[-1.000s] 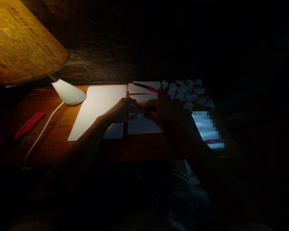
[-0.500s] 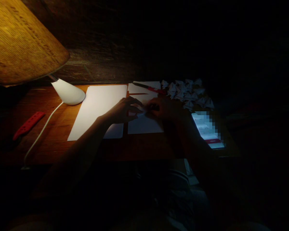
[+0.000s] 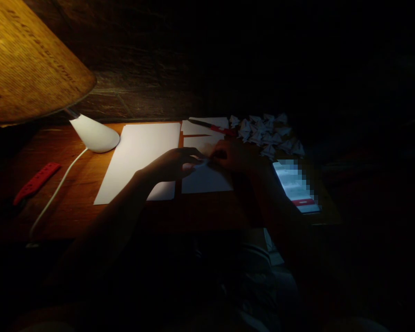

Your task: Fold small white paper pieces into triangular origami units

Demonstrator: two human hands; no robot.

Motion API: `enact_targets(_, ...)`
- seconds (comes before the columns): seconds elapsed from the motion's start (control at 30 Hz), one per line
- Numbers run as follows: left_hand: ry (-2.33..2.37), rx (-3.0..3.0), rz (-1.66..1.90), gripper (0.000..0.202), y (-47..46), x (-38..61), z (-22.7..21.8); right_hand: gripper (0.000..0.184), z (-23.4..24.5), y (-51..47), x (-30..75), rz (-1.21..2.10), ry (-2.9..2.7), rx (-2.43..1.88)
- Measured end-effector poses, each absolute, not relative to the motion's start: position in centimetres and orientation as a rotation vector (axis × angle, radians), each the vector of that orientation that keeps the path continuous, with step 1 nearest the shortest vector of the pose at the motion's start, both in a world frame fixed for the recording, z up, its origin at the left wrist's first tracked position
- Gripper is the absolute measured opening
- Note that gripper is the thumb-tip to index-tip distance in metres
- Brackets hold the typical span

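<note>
Above the cut sheets of white paper [image 3: 207, 182], my left hand [image 3: 174, 162] and my right hand [image 3: 230, 156] meet. A small piece of paper [image 3: 204, 162] is pinched between their fingertips. Its exact folds are too dim and blurred to make out. My right hand's fingers are curled and in shadow. Behind the hands, a dark-bladed knife [image 3: 223, 130] with a red handle lies across the cut paper. A heap of small folded paper pieces [image 3: 259, 131] sits beyond my right hand.
A stack of white sheets [image 3: 138, 152] lies left of the hands. Farther left stand a lamp [image 3: 95, 134] with its white cord [image 3: 60, 189] and a red power strip [image 3: 38, 182]. A lit phone [image 3: 292, 186] lies at right on the wooden table [image 3: 72, 207].
My left hand has lowered slightly and its fingers have closed in on the small paper. My right hand stays beside it. The whole view has shifted a little.
</note>
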State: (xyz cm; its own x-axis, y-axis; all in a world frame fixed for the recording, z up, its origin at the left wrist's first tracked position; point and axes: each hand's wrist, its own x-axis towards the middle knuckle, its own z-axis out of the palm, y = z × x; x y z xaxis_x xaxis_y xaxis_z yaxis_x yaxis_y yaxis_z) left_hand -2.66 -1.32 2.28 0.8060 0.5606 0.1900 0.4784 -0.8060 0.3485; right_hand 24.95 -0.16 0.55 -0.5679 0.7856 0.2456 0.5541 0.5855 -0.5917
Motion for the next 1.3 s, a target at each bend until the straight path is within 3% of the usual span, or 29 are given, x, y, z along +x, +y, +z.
enact_targets(0.47, 0.840, 2.665, 0.319, 0.044, -1.9, -2.8, 2.6, 0.003, 1.0, -0.9, 23.3, 0.611, -2.275, -1.243)
enact_targets(0.8, 0.850, 2.694, 0.377, 0.047, -2.1, -2.6, 2.4, 0.015, -0.2, -0.9, 22.1, 0.619, -2.104, -1.333)
enact_targets(1.0, 0.883, 2.658, 0.342, 0.045, -2.2, -2.6, 2.6, 0.005, -0.6, -0.5, 22.2, 0.691, -2.083, -1.310)
enact_targets(1.3, 0.861, 2.641, 0.388, 0.044, -2.0, -2.4, 2.4, 0.008, -0.9, 0.1, 22.3, 0.823, -2.025, -1.279)
